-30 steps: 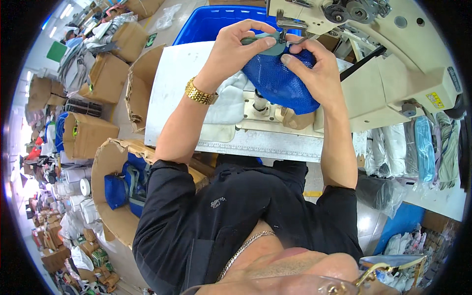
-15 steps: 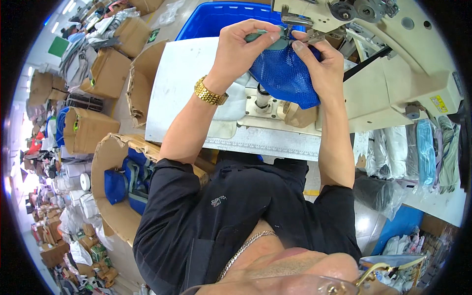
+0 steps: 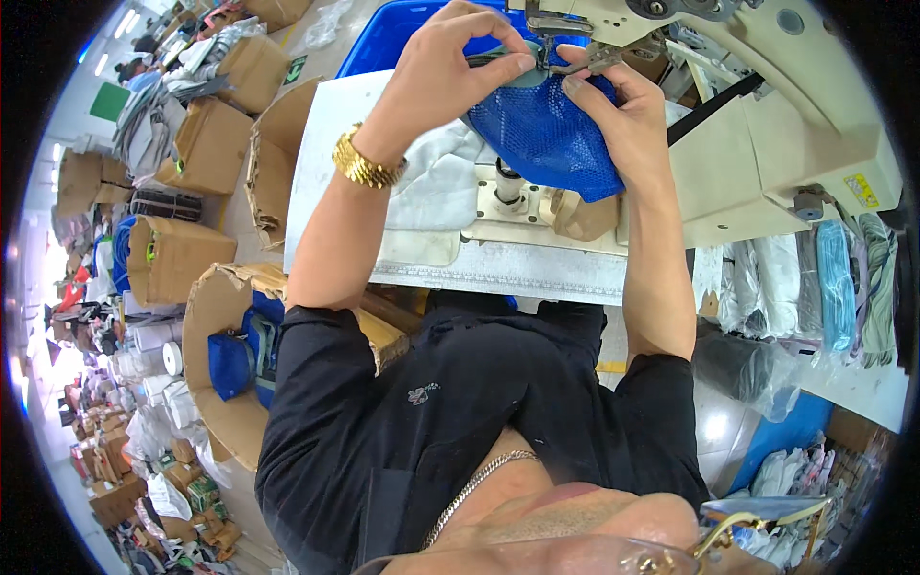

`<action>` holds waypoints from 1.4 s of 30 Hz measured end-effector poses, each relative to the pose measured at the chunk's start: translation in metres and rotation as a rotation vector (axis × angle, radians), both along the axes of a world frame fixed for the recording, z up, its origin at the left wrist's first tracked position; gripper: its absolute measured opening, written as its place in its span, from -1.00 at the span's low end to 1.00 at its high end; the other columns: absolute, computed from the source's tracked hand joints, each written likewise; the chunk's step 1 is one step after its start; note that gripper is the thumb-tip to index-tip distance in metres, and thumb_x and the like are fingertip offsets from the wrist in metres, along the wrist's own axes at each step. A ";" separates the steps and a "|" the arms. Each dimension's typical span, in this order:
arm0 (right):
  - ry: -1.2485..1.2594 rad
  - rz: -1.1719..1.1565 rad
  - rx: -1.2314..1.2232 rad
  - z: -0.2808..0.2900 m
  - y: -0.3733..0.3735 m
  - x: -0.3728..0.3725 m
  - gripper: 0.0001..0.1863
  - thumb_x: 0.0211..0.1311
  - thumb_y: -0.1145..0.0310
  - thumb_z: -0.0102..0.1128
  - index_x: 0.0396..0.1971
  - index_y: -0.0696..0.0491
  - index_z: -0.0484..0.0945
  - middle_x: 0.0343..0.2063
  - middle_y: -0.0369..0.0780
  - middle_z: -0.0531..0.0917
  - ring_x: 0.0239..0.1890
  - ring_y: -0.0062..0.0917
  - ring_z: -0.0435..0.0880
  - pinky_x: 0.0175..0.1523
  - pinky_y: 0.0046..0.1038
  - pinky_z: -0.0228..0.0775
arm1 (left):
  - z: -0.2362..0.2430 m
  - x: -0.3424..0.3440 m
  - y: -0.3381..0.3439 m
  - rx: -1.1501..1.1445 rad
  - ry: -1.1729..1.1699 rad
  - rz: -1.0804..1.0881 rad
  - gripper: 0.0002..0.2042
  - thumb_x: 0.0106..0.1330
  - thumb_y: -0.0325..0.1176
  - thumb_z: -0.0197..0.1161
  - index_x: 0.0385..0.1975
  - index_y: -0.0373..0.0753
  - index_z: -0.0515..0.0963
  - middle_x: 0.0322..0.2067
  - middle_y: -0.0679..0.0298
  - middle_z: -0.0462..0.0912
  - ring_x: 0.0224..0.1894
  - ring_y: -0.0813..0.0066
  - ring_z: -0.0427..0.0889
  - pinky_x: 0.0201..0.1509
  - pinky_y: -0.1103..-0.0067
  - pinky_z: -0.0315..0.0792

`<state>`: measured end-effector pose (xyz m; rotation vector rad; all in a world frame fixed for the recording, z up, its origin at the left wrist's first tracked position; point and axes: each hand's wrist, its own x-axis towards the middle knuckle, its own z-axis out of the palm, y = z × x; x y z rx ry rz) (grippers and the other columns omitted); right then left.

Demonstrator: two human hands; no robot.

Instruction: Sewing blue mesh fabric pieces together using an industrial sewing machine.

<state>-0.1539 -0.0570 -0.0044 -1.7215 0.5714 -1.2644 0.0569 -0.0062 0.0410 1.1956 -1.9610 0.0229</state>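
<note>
A piece of blue mesh fabric [image 3: 546, 139] with a grey-green edging [image 3: 525, 77] hangs at the needle area of a cream sewing machine [image 3: 767, 134]. My left hand [image 3: 441, 77], a gold watch on its wrist, pinches the edging between thumb and fingers, left of the presser foot [image 3: 548, 59]. On the other side, my right hand [image 3: 623, 115] grips the mesh close to the metal guide [image 3: 599, 57], thumb on top. The mesh droops below both hands, beside the machine's post [image 3: 509, 182]. What lies under the presser foot is partly hidden by fingers and fabric.
White cloth [image 3: 431, 182] lies on the pale worktable [image 3: 326, 144]. Behind it stands a blue plastic crate [image 3: 374, 43]. At my left, an open cardboard box [image 3: 206, 316] holds several blue pieces [image 3: 230, 364]. Wrapped bundles [image 3: 771, 287] lie at the right.
My left hand and forearm have shifted left and slightly up, drawing the edging along. The mesh is spread wider and sits a little higher. My right hand keeps its grip, nearly in place.
</note>
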 end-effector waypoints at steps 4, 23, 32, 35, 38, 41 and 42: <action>0.024 -0.003 -0.035 -0.001 -0.004 -0.001 -0.88 0.10 0.46 0.31 -0.39 0.17 0.61 -0.11 -0.24 0.70 -0.09 -0.55 0.62 0.11 -0.49 0.37 | 0.001 -0.003 -0.010 0.444 0.444 -0.199 -0.86 0.23 -0.41 0.34 -0.39 -0.36 0.57 -0.41 0.32 0.63 -0.37 0.61 0.56 -0.28 0.59 0.47; 0.091 0.209 0.157 0.001 -0.045 -0.015 -0.67 0.12 0.51 0.19 -0.06 0.19 0.61 -0.19 -0.26 0.70 -0.15 -0.63 0.62 0.03 -0.56 0.43 | -0.032 -0.011 -0.001 0.046 0.389 -0.031 -0.86 0.17 -0.37 0.39 -0.43 -0.28 0.59 -0.39 0.30 0.61 -0.37 0.56 0.53 -0.27 0.63 0.42; -0.005 -0.224 -0.115 -0.011 -0.004 -0.029 -0.70 0.20 0.50 0.22 -0.05 0.19 0.59 -0.17 -0.23 0.67 -0.14 -0.61 0.61 0.02 -0.57 0.42 | -0.031 -0.023 0.009 -0.055 0.392 0.115 -0.85 0.14 -0.33 0.41 -0.49 -0.26 0.64 -0.53 0.30 0.58 -0.48 0.55 0.50 -0.41 0.63 0.38; -0.220 -0.248 -0.110 -0.016 0.030 -0.025 -0.74 0.21 0.57 0.20 -0.09 0.19 0.60 -0.20 -0.20 0.66 -0.17 -0.62 0.62 -0.04 -0.58 0.46 | -0.033 -0.017 0.005 -0.104 0.350 0.093 -0.84 0.13 -0.31 0.42 -0.49 -0.26 0.64 -0.54 0.30 0.57 -0.52 0.56 0.49 -0.43 0.65 0.36; -0.325 -0.147 0.004 -0.022 0.058 -0.023 -0.75 0.21 0.61 0.21 -0.09 0.21 0.58 -0.21 -0.19 0.65 -0.21 -0.60 0.63 -0.08 -0.58 0.48 | -0.032 -0.017 0.005 -0.097 0.346 0.100 -0.83 0.13 -0.30 0.43 -0.52 -0.26 0.63 -0.56 0.31 0.56 -0.52 0.56 0.48 -0.43 0.64 0.36; -0.340 0.022 0.073 -0.033 0.079 -0.020 -0.77 0.23 0.59 0.21 -0.10 0.22 0.57 -0.26 -0.19 0.66 -0.24 -0.61 0.63 -0.10 -0.56 0.49 | -0.034 -0.018 0.006 -0.098 0.361 0.122 -0.82 0.13 -0.29 0.43 -0.53 -0.25 0.63 -0.59 0.32 0.53 -0.53 0.57 0.46 -0.46 0.63 0.33; -0.331 0.173 0.200 -0.039 0.085 -0.017 -0.77 0.24 0.57 0.21 -0.09 0.22 0.57 -0.27 -0.20 0.66 -0.25 -0.60 0.63 -0.11 -0.56 0.50 | -0.034 -0.018 0.006 -0.102 0.359 0.126 -0.82 0.13 -0.29 0.43 -0.53 -0.25 0.63 -0.59 0.32 0.53 -0.53 0.57 0.46 -0.46 0.63 0.33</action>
